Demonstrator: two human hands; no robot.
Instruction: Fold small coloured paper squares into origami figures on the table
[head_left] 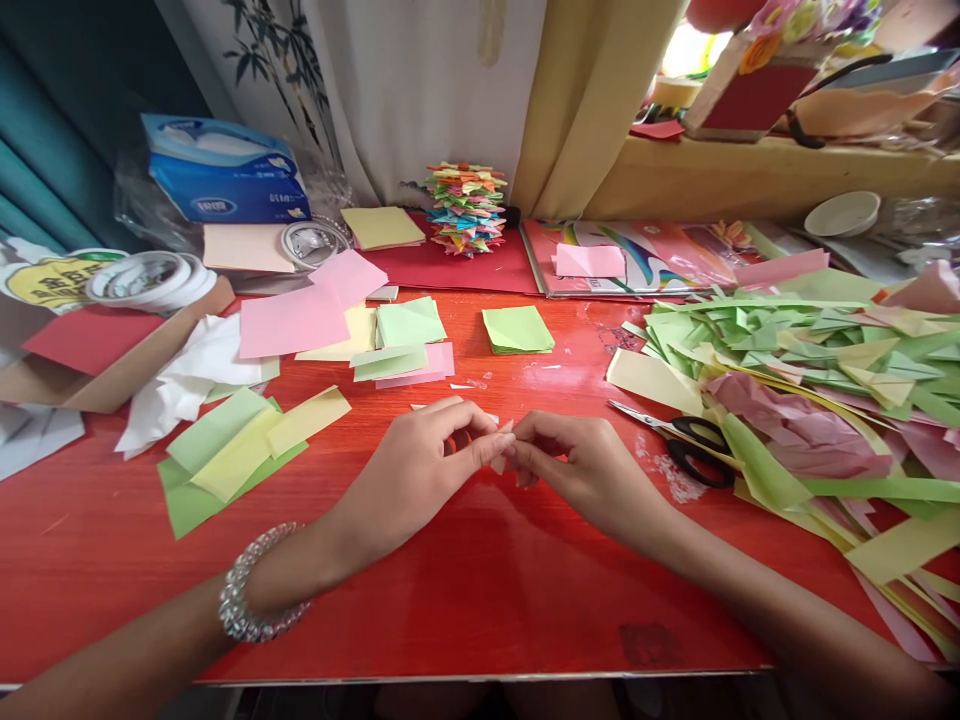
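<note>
Both hands meet above the middle of the red table, pinching one small folded piece of pink paper [504, 447]. My left hand [431, 460], with a clear beaded bracelet on its wrist, grips the paper's left side between thumb and fingers. From the other side, my right hand [574, 455] pinches it with thumb and forefinger. Fingers cover much of the fold. Beyond the hands lies a stack of green paper squares [517, 330]. Scissors [679, 435] with black handles rest to the right of my right hand.
Pink sheets [292, 322] and green and yellow slips [240, 450] lie at left. A heap of folded green strips [810, 345] and crumpled pink paper [802, 425] covers the right. At the back stand a colourful folded-paper tower [466, 210] and a blue tissue pack [225, 180].
</note>
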